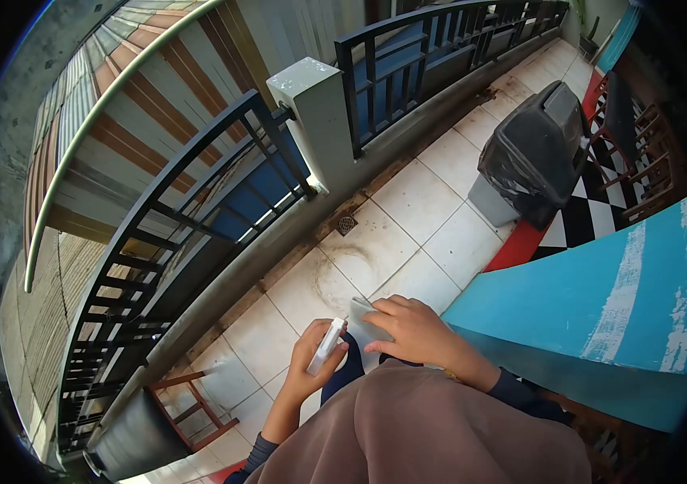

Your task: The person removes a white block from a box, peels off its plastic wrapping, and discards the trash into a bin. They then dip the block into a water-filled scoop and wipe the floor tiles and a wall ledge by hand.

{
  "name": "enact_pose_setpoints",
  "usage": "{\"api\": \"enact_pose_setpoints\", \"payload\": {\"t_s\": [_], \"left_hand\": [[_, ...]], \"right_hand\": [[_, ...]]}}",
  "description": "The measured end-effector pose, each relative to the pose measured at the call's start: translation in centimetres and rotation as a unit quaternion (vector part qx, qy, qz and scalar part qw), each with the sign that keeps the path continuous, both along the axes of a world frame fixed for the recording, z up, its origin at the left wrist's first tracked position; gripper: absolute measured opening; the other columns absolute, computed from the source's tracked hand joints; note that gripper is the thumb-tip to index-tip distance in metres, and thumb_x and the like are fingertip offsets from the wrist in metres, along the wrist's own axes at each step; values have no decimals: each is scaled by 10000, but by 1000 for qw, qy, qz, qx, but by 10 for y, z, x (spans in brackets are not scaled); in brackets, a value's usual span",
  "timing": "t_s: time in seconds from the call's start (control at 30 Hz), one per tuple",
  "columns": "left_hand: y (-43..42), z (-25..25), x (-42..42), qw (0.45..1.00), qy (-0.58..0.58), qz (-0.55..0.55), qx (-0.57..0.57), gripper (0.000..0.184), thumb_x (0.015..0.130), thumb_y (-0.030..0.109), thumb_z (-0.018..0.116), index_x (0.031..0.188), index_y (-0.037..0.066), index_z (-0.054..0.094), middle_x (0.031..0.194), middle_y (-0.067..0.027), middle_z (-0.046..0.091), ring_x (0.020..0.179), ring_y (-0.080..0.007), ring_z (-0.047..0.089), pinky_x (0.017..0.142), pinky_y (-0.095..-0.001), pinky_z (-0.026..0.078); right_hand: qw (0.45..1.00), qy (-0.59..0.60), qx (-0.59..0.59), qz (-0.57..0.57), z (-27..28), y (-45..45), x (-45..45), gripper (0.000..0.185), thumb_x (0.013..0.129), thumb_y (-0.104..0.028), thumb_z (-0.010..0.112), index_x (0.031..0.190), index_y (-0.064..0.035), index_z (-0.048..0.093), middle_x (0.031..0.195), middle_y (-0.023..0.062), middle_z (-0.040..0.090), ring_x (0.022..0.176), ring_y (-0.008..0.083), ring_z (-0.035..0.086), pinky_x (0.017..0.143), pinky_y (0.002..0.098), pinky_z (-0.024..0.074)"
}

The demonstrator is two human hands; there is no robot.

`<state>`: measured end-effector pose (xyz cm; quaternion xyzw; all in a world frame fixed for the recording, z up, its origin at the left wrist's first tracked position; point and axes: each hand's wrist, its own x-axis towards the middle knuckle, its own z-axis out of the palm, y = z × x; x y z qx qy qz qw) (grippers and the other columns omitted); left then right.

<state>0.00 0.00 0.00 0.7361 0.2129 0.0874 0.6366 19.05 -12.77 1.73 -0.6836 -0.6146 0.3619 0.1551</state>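
My left hand (312, 355) is closed around a small white slab-shaped object (328, 345) with a long pale face; its exact kind does not show. Close by on the right, my right hand (416, 329) grips a flat, greyish-green piece (367, 320) that looks thin and rectangular, with the fingers over its near side. A narrow gap separates the two things. Both hands are above my lap, in front of the brown cloth (424, 427) that covers my chest.
A blue table (545, 310) with worn white patches stands to my right. Beyond it is a grey bin (533, 153) lined with a black bag. Black railing (166, 210) and a white post (311, 121) run along the left. A black-seated chair (137, 436) is at lower left.
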Motion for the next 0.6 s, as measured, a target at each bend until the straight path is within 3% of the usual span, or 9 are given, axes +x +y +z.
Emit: {"api": "enact_pose_setpoints", "payload": {"t_s": [0.07, 0.1, 0.17, 0.23, 0.33, 0.43, 0.5, 0.6], "left_hand": [[-7, -1, 5, 992, -58, -53, 96, 277, 775, 51, 654, 1044, 31, 590, 1293, -122, 333, 1019, -280, 513, 927, -370, 370], [35, -14, 29, 988, -83, -65, 114, 285, 768, 57, 657, 1043, 31, 587, 1280, -134, 325, 1074, -293, 471, 937, -378, 363], [33, -12, 32, 987, -97, -94, 87, 301, 754, 68, 665, 1040, 32, 579, 1253, -157, 308, 1182, -317, 387, 957, -395, 349], [37, -24, 37, 969, -140, -161, 125, 331, 747, 100, 681, 1066, 82, 594, 1281, -191, 252, 1274, -340, 217, 953, -448, 326], [46, -34, 41, 959, -139, -202, 143, 312, 759, 192, 672, 1051, 102, 613, 1325, -230, 263, 1251, -368, 228, 1008, -451, 225], [52, -56, 47, 941, -168, -266, 123, 298, 760, 204, 669, 1037, 105, 619, 1326, -234, 268, 1253, -372, 224, 1011, -446, 216], [52, -70, 44, 930, -165, -297, 141, 384, 775, 242, 655, 1131, 123, 574, 1321, -229, 289, 1241, -373, 246, 1008, -445, 213], [47, -90, 41, 917, -136, -338, 161, 536, 784, 333, 644, 1240, 102, 487, 1294, -224, 324, 1207, -359, 302, 971, -431, 241]], "right_hand": [[996, -22, 78, -48, -5, -18, -11, 753, 659, -412, 735, 1296, -142, 438, 1205, 85, 438, 1163, 235, 414, 904, 459, 385], [989, -46, 128, -59, -19, 22, 5, 743, 660, -409, 735, 1290, -140, 446, 1182, 79, 452, 1152, 240, 425, 895, 452, 392], [981, -60, 165, -86, -19, 21, -9, 723, 663, -403, 734, 1277, -137, 461, 1134, 66, 481, 1129, 250, 446, 876, 437, 407], [976, 0, 176, -129, -25, 23, -26, 709, 661, -371, 730, 1275, -137, 464, 1110, 65, 492, 1111, 265, 461, 863, 430, 414], [958, 31, 202, -200, -50, 31, -45, 663, 654, -322, 719, 1247, -132, 488, 1101, 65, 496, 1087, 271, 476, 853, 422, 417], [931, 56, 222, -283, -86, 27, -65, 559, 637, -255, 708, 1149, -95, 553, 1034, 76, 529, 974, 286, 537, 814, 414, 434], [907, 114, 225, -336, -111, 18, -82, 524, 633, -242, 711, 1111, -76, 576, 989, 80, 547, 920, 294, 559, 793, 413, 441], [907, 71, 239, -340, -135, 8, -98, 473, 611, -200, 727, 1051, -74, 610, 989, 102, 577, 902, 314, 580, 765, 408, 458]]}}
